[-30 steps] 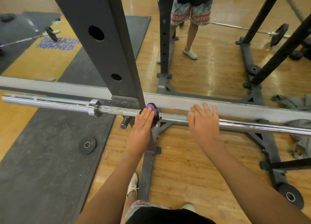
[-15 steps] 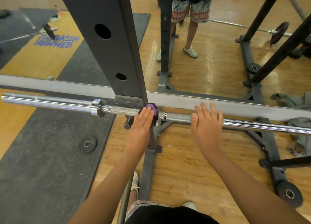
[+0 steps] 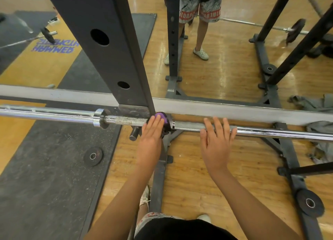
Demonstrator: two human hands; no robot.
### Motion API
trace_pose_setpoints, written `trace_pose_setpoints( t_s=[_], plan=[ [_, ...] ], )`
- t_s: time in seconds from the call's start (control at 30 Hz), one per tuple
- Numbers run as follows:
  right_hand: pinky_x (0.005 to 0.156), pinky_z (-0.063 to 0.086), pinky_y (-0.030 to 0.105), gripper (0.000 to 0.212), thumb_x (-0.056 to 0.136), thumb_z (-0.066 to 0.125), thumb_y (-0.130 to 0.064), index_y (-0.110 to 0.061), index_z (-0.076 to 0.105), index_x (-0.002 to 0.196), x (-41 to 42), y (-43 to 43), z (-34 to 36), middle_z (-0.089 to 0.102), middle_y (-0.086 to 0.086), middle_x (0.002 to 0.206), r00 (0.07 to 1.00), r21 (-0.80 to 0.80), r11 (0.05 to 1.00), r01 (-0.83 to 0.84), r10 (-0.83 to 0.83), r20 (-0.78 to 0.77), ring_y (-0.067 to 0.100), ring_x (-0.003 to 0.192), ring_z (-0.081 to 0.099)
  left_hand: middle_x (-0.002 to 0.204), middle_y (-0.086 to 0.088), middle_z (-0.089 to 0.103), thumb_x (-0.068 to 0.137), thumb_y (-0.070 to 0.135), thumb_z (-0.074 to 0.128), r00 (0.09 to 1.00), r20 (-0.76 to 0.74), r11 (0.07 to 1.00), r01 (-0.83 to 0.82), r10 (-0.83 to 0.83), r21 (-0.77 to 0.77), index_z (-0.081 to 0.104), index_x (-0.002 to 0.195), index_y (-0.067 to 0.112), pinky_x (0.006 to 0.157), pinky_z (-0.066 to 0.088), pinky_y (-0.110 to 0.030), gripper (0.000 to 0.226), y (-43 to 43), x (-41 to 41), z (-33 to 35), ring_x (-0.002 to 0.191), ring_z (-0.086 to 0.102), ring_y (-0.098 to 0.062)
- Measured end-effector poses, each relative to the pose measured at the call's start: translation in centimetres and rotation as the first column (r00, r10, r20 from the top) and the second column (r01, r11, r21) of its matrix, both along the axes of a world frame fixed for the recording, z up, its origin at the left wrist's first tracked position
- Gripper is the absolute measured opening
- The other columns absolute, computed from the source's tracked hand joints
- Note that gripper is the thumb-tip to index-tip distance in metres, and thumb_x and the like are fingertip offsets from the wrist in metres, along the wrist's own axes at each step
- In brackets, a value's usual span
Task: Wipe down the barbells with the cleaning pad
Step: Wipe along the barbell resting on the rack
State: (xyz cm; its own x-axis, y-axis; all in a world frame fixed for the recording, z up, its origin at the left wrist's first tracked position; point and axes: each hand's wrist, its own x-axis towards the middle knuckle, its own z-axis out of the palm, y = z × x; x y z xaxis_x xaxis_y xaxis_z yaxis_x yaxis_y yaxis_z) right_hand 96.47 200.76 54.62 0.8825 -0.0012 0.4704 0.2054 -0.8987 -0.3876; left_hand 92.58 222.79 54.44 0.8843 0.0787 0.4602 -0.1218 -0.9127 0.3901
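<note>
A chrome barbell (image 3: 270, 132) lies across the rack at waist height, with its sleeve and collar (image 3: 100, 120) to the left. A purple and black cleaning pad (image 3: 163, 119) is wrapped on the knurled shaft beside the rack upright. My left hand (image 3: 152, 131) presses over the pad with fingers straight. My right hand (image 3: 216, 138) rests on the shaft a little to the right, fingers draped over the bar and nothing in it.
The dark rack upright (image 3: 108, 50) rises just behind the pad. A mirror behind shows a person's legs (image 3: 201, 35). Small weight plates lie on the floor: one (image 3: 93, 156) at left, another (image 3: 310, 202) on the rack base at right. Grey cloths (image 3: 320, 131) hang at right.
Both hands stay on the bar in nearly the same places; my right hand's fingers have settled slightly further over the shaft. The view has shifted a little.
</note>
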Motion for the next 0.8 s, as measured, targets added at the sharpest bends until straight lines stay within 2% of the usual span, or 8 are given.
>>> trace_pose_setpoints(
  t_s=[0.1, 0.27, 0.37, 0.5, 0.57, 0.67, 0.73, 0.8],
  plan=[
    [0.124, 0.007, 0.056, 0.042, 0.108, 0.041, -0.038, -0.02, 0.062, 0.139, 0.0, 0.1, -0.2, 0.054, 0.008, 0.149, 1.0, 0.025, 1.0, -0.004, 0.004, 0.007, 0.033, 0.148, 0.033, 0.152, -0.016, 0.05, 0.077, -0.021, 0.069, 0.998, -0.019, 0.996, -0.063, 0.062, -0.068, 0.054, 0.143, 0.0, 0.12, 0.014, -0.056, 0.07, -2.7, 0.7, 0.3, 0.148, 0.034, -0.033],
    [0.124, 0.007, 0.055, 0.04, 0.106, 0.046, -0.034, -0.019, 0.061, 0.139, 0.1, 0.0, -0.2, 0.054, 0.008, 0.148, 1.0, 0.008, 1.0, -0.005, 0.005, 0.016, 0.034, 0.147, 0.035, 0.154, -0.014, 0.048, 0.073, -0.016, 0.072, 0.989, -0.008, 0.985, 0.151, -0.151, 0.078, 0.049, 0.147, 0.004, 0.121, 0.021, -0.05, 0.08, -5.0, 1.4, 0.7, 0.147, 0.04, -0.03],
    [0.125, 0.003, 0.052, 0.04, 0.106, 0.045, -0.034, -0.019, 0.061, 0.14, 0.0, 0.1, -0.1, 0.053, 0.008, 0.149, 1.0, 0.024, 1.0, -0.005, 0.005, -0.001, 0.033, 0.148, 0.033, 0.157, -0.011, 0.045, 0.074, -0.019, 0.06, 0.999, -0.027, 0.999, 0.042, -0.041, 0.023, 0.046, 0.15, 0.006, 0.123, 0.021, -0.049, 0.081, -0.2, 0.1, 0.5, 0.149, 0.031, -0.021],
    [0.125, 0.002, 0.051, 0.042, 0.105, 0.048, -0.039, -0.02, 0.061, 0.14, 0.0, 0.0, 0.0, 0.053, 0.006, 0.148, 1.0, 0.022, 1.0, -0.018, 0.018, -0.007, 0.032, 0.147, 0.033, 0.154, -0.015, 0.048, 0.073, -0.027, 0.064, 0.997, -0.007, 0.996, -0.079, 0.079, -0.031, 0.05, 0.146, 0.0, 0.118, 0.022, -0.057, 0.08, 1.1, -0.2, -0.1, 0.147, 0.03, -0.026],
    [0.124, 0.004, 0.052, 0.043, 0.104, 0.049, -0.041, -0.02, 0.061, 0.139, 0.0, 0.0, -0.2, 0.053, 0.006, 0.147, 1.0, 0.025, 1.0, -0.017, 0.017, -0.007, 0.032, 0.146, 0.035, 0.156, -0.016, 0.045, 0.074, -0.024, 0.068, 0.998, 0.0, 0.996, -0.066, 0.066, -0.06, 0.047, 0.148, 0.0, 0.122, 0.017, -0.052, 0.081, -1.5, 0.3, -0.5, 0.151, 0.026, -0.029],
    [0.123, 0.009, 0.055, 0.043, 0.104, 0.048, -0.042, -0.02, 0.062, 0.139, 0.0, 0.2, -0.1, 0.054, 0.006, 0.147, 1.0, 0.018, 1.0, 0.001, -0.001, -0.006, 0.033, 0.145, 0.036, 0.163, -0.014, 0.034, 0.068, -0.023, 0.073, 0.998, -0.012, 0.998, 0.058, -0.058, -0.025, 0.031, 0.156, 0.004, 0.129, 0.008, -0.042, 0.101, -3.0, 0.5, -1.2, 0.155, 0.016, -0.027],
    [0.123, 0.009, 0.055, 0.043, 0.104, 0.048, -0.042, -0.021, 0.062, 0.139, 0.1, 0.2, -0.1, 0.053, 0.005, 0.148, 1.0, 0.014, 1.0, -0.001, 0.002, -0.012, 0.033, 0.144, 0.036, 0.166, -0.009, 0.027, 0.064, -0.027, 0.069, 0.998, -0.011, 0.998, 0.054, -0.055, -0.023, 0.026, 0.158, 0.007, 0.127, 0.016, -0.044, 0.109, -2.2, 0.1, -1.8, 0.157, 0.008, -0.02],
    [0.123, 0.01, 0.056, 0.043, 0.104, 0.049, -0.042, -0.021, 0.061, 0.14, -0.1, 0.0, 0.0, 0.053, 0.005, 0.148, 1.0, 0.008, 1.0, -0.007, 0.007, -0.021, 0.033, 0.145, 0.036, 0.167, -0.005, 0.023, 0.066, -0.031, 0.063, 1.0, -0.004, 0.99, -0.015, 0.015, -0.142, 0.025, 0.159, 0.009, 0.124, 0.025, -0.051, 0.108, -2.9, -0.5, -2.1, 0.158, 0.0, -0.015]
  ],
)
